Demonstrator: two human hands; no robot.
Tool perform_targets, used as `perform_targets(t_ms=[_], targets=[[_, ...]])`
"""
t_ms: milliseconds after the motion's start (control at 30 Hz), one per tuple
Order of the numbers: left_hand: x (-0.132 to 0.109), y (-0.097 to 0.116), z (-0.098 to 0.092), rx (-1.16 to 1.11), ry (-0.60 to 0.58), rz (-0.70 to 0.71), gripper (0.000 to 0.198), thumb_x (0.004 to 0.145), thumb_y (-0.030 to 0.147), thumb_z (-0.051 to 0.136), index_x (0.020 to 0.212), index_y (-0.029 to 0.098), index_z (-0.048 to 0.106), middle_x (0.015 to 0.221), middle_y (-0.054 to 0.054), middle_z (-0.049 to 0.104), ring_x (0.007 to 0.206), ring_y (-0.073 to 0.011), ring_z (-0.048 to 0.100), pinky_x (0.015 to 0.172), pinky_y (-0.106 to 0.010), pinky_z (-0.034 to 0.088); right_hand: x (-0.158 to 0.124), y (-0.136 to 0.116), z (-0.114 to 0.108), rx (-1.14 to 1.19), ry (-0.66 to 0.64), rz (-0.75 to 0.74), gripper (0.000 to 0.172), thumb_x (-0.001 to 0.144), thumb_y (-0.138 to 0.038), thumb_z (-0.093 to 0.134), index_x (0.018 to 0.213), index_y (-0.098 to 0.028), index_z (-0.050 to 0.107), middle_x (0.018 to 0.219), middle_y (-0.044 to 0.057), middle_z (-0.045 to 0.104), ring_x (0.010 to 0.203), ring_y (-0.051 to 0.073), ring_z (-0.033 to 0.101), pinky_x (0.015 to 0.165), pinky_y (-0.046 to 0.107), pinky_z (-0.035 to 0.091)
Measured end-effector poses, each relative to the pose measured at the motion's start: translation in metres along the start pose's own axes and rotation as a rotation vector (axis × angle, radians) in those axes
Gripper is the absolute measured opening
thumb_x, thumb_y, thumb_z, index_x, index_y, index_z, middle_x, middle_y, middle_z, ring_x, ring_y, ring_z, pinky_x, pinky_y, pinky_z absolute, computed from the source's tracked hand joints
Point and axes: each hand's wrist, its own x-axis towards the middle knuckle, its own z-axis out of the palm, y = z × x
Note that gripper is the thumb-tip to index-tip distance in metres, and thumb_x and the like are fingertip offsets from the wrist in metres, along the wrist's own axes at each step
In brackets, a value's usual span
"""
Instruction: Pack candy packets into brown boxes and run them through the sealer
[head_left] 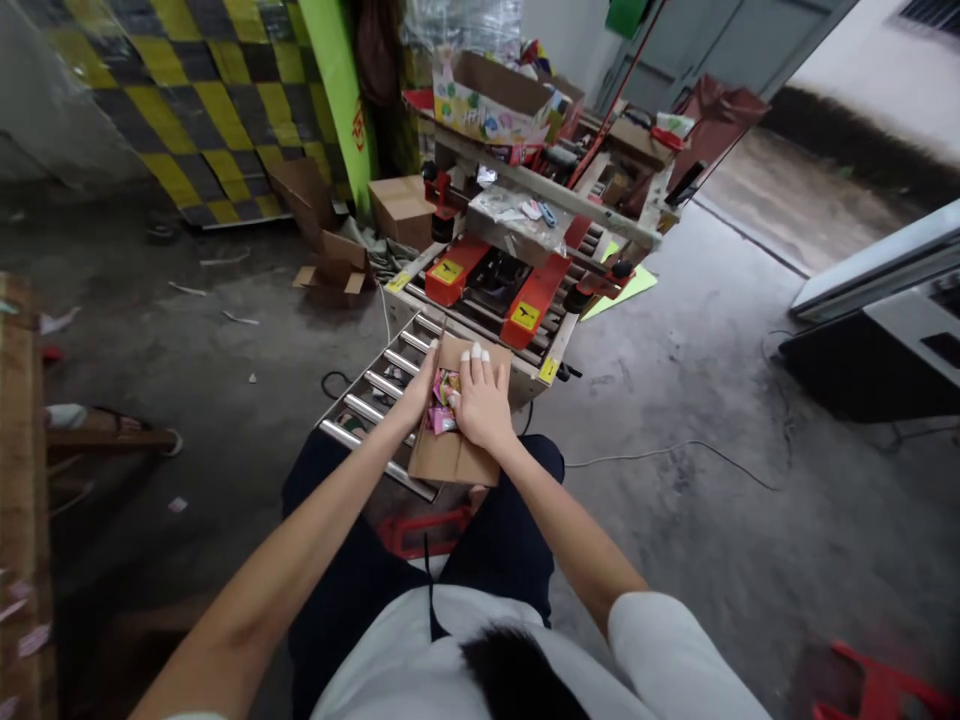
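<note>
A small brown cardboard box (450,460) lies on the metal roller conveyor (371,395) of a carton-sealing machine (495,285). Bright pink and green packets (441,402) show through the gap between its top flaps. My right hand (480,400) rests flat on the right flap with fingers spread; white tape covers some fingertips. My left hand (421,385) presses against the box's left side and flap, fingers extended along the edge. Neither hand grips anything.
The sealing machine has red guards and a shelf with a printed open carton (491,100). Loose cardboard boxes (337,262) lie on the concrete floor at left. A cable (675,450) runs across the floor at right. A red stool (424,530) stands below the conveyor.
</note>
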Motion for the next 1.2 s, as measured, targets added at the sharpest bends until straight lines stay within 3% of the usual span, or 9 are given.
perform_targets(t_ms=[133, 267, 533, 733, 833, 900, 1000, 1100, 1200], targets=[[-0.013, -0.003, 0.035, 0.385, -0.049, 0.087, 0.058, 0.105, 0.039, 0.030, 0.158, 0.015, 0.039, 0.171, -0.013, 0.022, 0.158, -0.0291, 0.024, 0.128, -0.050, 0.025, -0.003, 0.033, 0.014, 0.452, 0.201, 0.048, 0.067, 0.105, -0.037, 0.009, 0.165, -0.007, 0.003, 0.172, 0.017, 0.015, 0.160, 0.022, 0.016, 0.129, 0.051, 0.020], [-0.023, 0.005, 0.038, 0.735, -0.033, 0.156, 0.055, 0.103, 0.033, 0.038, 0.153, 0.012, 0.046, 0.170, -0.018, 0.022, 0.155, -0.0390, 0.028, 0.122, -0.058, 0.035, -0.005, 0.041, 0.020, 0.586, 0.268, 0.026, 0.066, 0.105, -0.040, 0.006, 0.165, -0.016, -0.006, 0.173, 0.011, 0.012, 0.161, 0.019, 0.012, 0.129, 0.048, 0.024], [-0.012, -0.001, 0.032, 0.669, -0.139, 0.115, 0.058, 0.100, 0.026, 0.042, 0.158, 0.017, 0.041, 0.172, -0.014, 0.017, 0.156, -0.0355, 0.027, 0.124, -0.054, 0.033, 0.007, 0.003, 0.003, 0.076, 0.029, -0.035, 0.069, 0.100, -0.035, 0.035, 0.157, 0.002, 0.031, 0.166, 0.025, 0.026, 0.158, 0.036, 0.020, 0.128, 0.059, 0.017], [-0.004, 0.004, 0.037, 0.560, -0.154, 0.039, 0.055, 0.099, 0.026, 0.048, 0.153, 0.017, 0.048, 0.173, -0.012, 0.017, 0.159, -0.0355, 0.018, 0.126, -0.053, 0.030, -0.070, -0.015, 0.011, 0.031, 0.006, -0.223, 0.111, 0.089, -0.065, 0.054, 0.160, 0.008, 0.009, 0.167, 0.032, 0.014, 0.159, 0.040, 0.008, 0.126, 0.061, 0.023], [0.003, -0.008, 0.023, 0.326, -0.190, 0.111, 0.054, 0.095, 0.020, 0.050, 0.149, 0.014, 0.053, 0.169, -0.014, 0.027, 0.159, -0.0278, 0.021, 0.130, -0.046, 0.021, -0.095, -0.022, 0.014, -0.063, -0.040, -0.296, 0.114, 0.082, -0.056, 0.071, 0.160, 0.005, 0.015, 0.167, 0.031, 0.014, 0.159, 0.042, 0.010, 0.127, 0.061, 0.023], [-0.002, -0.020, 0.012, 0.171, -0.059, 0.073, 0.055, 0.093, 0.022, 0.051, 0.147, 0.013, 0.053, 0.165, -0.017, 0.035, 0.156, -0.0265, 0.028, 0.129, -0.045, 0.024, -0.077, -0.020, 0.015, -0.098, -0.066, -0.310, 0.103, 0.084, -0.046, 0.072, 0.159, 0.004, 0.023, 0.167, 0.030, 0.018, 0.158, 0.042, 0.013, 0.127, 0.060, 0.023], [-0.032, -0.036, -0.007, 0.006, 0.226, -0.055, 0.051, 0.093, 0.030, 0.053, 0.140, 0.010, 0.058, 0.151, -0.020, 0.053, 0.144, -0.0291, 0.049, 0.121, -0.048, 0.040, -0.004, -0.004, 0.013, -0.057, -0.034, -0.323, 0.096, 0.083, -0.045, 0.073, 0.154, 0.007, 0.034, 0.163, 0.033, 0.025, 0.155, 0.046, 0.020, 0.128, 0.060, 0.024], [-0.089, -0.034, -0.031, -0.079, 0.315, -0.143, 0.042, 0.091, 0.034, 0.058, 0.126, 0.012, 0.066, 0.127, -0.018, 0.070, 0.118, -0.0287, 0.069, 0.103, -0.045, 0.057, 0.078, 0.023, -0.004, 0.072, 0.117, -0.257, 0.082, 0.079, -0.052, 0.075, 0.136, 0.004, 0.055, 0.151, 0.035, 0.045, 0.147, 0.049, 0.037, 0.125, 0.062, 0.028], [-0.159, -0.011, -0.062, -0.059, 0.365, -0.105, 0.028, 0.092, 0.032, 0.058, 0.112, 0.016, 0.071, 0.114, -0.014, 0.075, 0.106, -0.0250, 0.073, 0.094, -0.039, 0.061, 0.136, 0.047, -0.021, 0.282, 0.321, -0.316, 0.040, 0.074, -0.056, 0.078, 0.091, -0.021, 0.071, 0.119, 0.018, 0.072, 0.141, 0.044, 0.049, 0.120, 0.059, 0.037]])
